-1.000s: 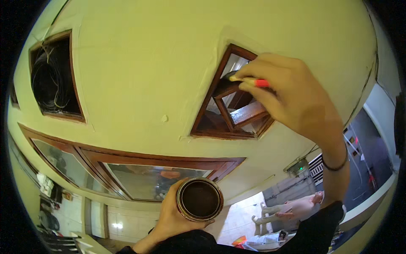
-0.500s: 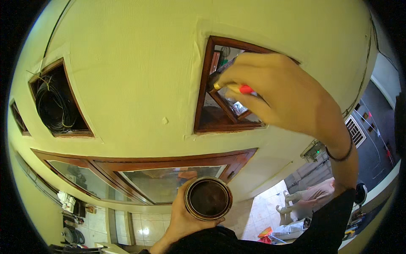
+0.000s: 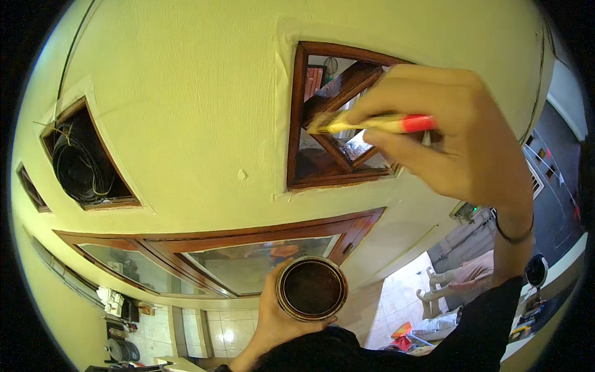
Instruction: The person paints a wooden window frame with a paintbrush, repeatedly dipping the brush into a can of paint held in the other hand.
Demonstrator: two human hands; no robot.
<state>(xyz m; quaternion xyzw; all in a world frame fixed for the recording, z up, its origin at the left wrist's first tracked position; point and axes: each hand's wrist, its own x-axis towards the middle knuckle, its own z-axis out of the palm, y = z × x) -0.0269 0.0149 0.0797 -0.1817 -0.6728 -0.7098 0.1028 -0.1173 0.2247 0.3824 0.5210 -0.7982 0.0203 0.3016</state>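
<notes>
My right hand [image 3: 462,118] grips a paintbrush [image 3: 388,124] with a yellow handle and a red end. The bristle end, blurred, meets the left side of a small dark brown wooden window frame [image 3: 296,118], near the corner of its diamond-shaped inner bars [image 3: 344,88]. Part of the frame's right side is hidden behind my hand. Low in front of me, my left hand [image 3: 271,327] is wrapped round an open round can [image 3: 313,289], held upright, with dark brown liquid inside.
Pale masking tape [image 3: 283,105] borders the frame on the yellow-green wall [image 3: 198,124]. A second opening at left holds a coil of black wire [image 3: 80,164]. Below runs a wide brown-framed window [image 3: 248,242]. Far below at right, a person's legs [image 3: 458,279] show near a tiled floor [image 3: 396,297].
My right hand has drawn right and turned, so more of the brush handle and the inner bars show. The left hand still holds the can; the whole view has shifted slightly.
</notes>
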